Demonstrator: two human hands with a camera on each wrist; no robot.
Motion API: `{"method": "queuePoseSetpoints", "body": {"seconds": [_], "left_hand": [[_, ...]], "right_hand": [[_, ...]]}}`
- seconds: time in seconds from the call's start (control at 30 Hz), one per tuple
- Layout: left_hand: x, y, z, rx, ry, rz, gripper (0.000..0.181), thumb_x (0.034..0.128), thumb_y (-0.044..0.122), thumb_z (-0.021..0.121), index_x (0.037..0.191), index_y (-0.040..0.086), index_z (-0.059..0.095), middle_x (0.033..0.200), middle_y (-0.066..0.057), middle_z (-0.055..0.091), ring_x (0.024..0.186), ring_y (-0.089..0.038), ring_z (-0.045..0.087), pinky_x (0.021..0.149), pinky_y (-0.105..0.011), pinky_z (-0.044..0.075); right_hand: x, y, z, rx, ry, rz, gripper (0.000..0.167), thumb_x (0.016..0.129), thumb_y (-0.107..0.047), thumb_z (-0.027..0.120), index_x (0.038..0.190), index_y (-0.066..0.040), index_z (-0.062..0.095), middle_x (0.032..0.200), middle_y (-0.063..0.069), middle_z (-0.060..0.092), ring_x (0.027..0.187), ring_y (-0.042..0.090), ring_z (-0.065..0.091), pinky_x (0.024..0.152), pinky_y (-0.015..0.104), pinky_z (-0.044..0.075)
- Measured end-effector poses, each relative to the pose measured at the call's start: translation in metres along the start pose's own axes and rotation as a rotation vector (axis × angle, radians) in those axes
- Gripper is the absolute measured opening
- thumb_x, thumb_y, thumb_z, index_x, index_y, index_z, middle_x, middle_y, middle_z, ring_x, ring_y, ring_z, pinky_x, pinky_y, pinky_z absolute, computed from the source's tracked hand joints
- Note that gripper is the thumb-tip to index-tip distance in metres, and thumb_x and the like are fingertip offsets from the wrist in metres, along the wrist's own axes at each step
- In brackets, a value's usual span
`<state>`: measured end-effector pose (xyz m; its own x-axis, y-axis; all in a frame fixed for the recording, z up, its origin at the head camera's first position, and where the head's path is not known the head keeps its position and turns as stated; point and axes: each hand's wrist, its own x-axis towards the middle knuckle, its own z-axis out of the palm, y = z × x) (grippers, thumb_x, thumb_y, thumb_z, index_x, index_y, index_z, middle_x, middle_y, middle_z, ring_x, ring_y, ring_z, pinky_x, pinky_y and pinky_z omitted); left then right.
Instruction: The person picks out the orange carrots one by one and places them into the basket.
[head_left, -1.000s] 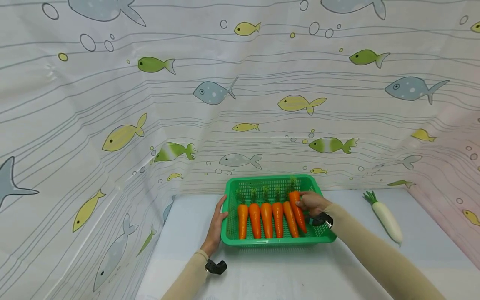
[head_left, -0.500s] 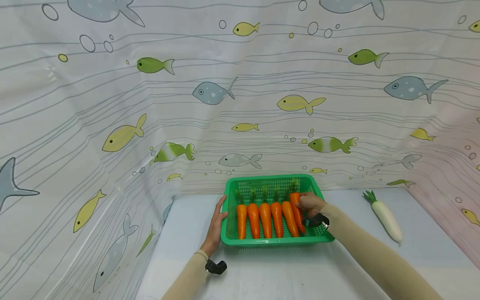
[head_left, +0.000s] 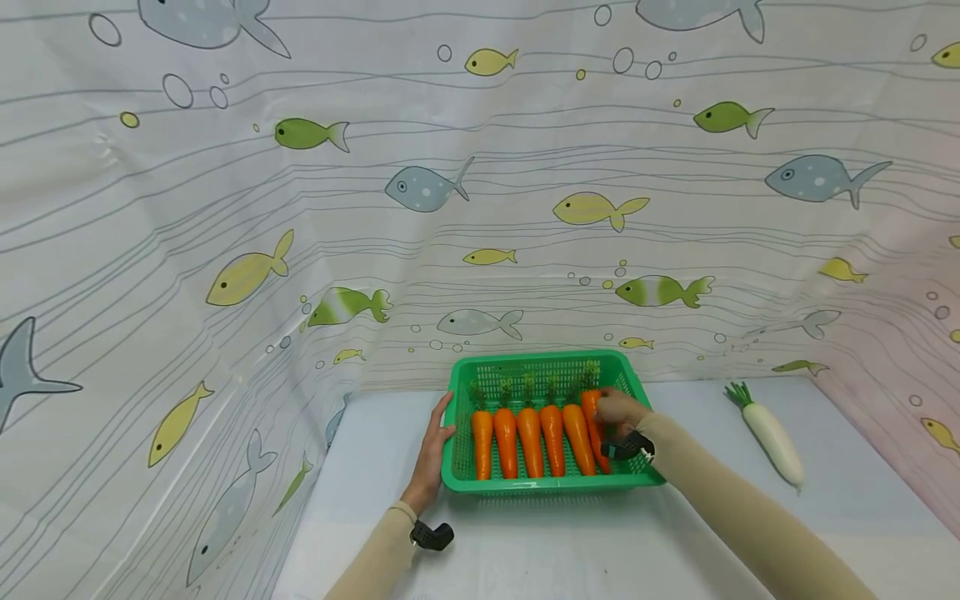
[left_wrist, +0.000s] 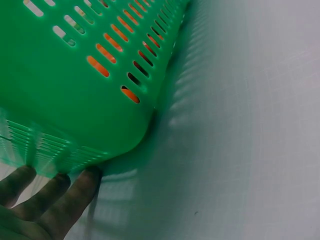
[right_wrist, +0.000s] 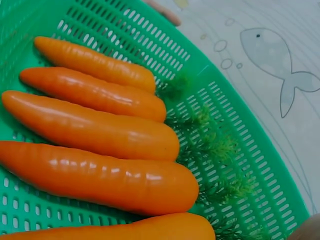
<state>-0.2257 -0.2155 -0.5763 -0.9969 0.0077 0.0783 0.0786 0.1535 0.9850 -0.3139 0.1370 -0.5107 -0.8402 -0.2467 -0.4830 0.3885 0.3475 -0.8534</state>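
Note:
A green plastic basket (head_left: 551, 485) stands on the table and holds a row of several orange carrots (right_wrist: 95, 132) with leafy green tops. My right hand (head_left: 622, 411) reaches into the basket's right side and grips the rightmost carrot (head_left: 592, 407) near its top. That carrot lies low, close beside its neighbour (head_left: 578, 439). At the basket's left wall is my left hand (head_left: 430, 458), its extended fingers touching the outside. The left wrist view shows those fingertips (left_wrist: 75, 197) against the slotted wall. Most of the right hand falls outside the right wrist view.
A white radish (head_left: 774, 443) with green leaves lies on the white table (head_left: 540, 550), right of the basket. Behind the basket rises a white sheet (head_left: 420, 275) printed with fish, which also runs along the left and right sides.
My right hand has lowered the rightmost carrot and shifted it slightly left, settling it in line with the row. The left hand has stayed at the basket's left wall.

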Motion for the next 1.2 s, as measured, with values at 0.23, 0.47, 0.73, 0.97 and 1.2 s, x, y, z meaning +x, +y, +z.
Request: {"method": "queuePoseSetpoints", "body": {"seconds": [0.23,0.47,0.73,0.97,1.2], "left_hand": [[-0.0011,0.0007,0.0006,-0.018,-0.001,-0.004,0.06,0.111,0.025,0.03,0.169,0.037,0.023,0.18,-0.001,0.01,0.166,-0.034,0.007,0.13,-0.067,0.006],[-0.0008,0.0017,0.0007,-0.001,-0.006,0.008,0.06,0.1112,0.025,0.031,0.17,0.032,0.022,0.18,-0.006,0.009,0.166,-0.037,0.006,0.129,-0.069,0.004],[-0.0011,0.0017,0.0004,0.001,-0.005,0.003,0.06,0.1113,0.025,0.031,0.17,0.033,0.023,0.18,-0.005,0.009,0.166,-0.036,0.006,0.129,-0.069,0.004],[0.0,0.0013,0.0013,-0.011,0.004,-0.02,0.06,0.1108,0.025,0.03,0.168,0.04,0.024,0.18,0.0,0.01,0.167,-0.033,0.007,0.13,-0.067,0.005],[-0.0004,0.0016,0.0006,-0.024,0.0,-0.012,0.06,0.1105,0.025,0.029,0.169,0.038,0.023,0.18,-0.002,0.01,0.166,-0.034,0.007,0.129,-0.068,0.005]], "right_hand": [[-0.0011,-0.0012,0.0018,-0.065,-0.001,-0.005,0.079,0.098,0.006,0.046,0.166,0.009,0.006,0.161,0.042,0.024,0.136,0.052,0.046,0.107,0.066,0.048],[-0.0057,-0.0029,0.0045,-0.076,0.007,-0.027,0.077,0.102,-0.003,0.05,0.164,0.013,0.007,0.163,0.042,0.024,0.146,0.058,0.037,0.114,0.07,0.042],[-0.0059,-0.0001,0.0072,-0.075,0.025,-0.044,0.083,0.101,-0.008,0.057,0.164,0.012,0.007,0.167,0.04,0.017,0.152,0.061,0.022,0.121,0.072,0.03],[-0.0036,0.004,0.0026,-0.08,0.016,-0.031,0.084,0.102,-0.015,0.058,0.164,0.013,0.009,0.168,0.039,0.014,0.154,0.061,0.016,0.123,0.073,0.024],[-0.0017,0.006,0.002,-0.059,0.009,-0.028,0.085,0.103,-0.017,0.059,0.164,0.014,0.007,0.169,0.039,0.01,0.155,0.06,0.015,0.124,0.072,0.024]]}}
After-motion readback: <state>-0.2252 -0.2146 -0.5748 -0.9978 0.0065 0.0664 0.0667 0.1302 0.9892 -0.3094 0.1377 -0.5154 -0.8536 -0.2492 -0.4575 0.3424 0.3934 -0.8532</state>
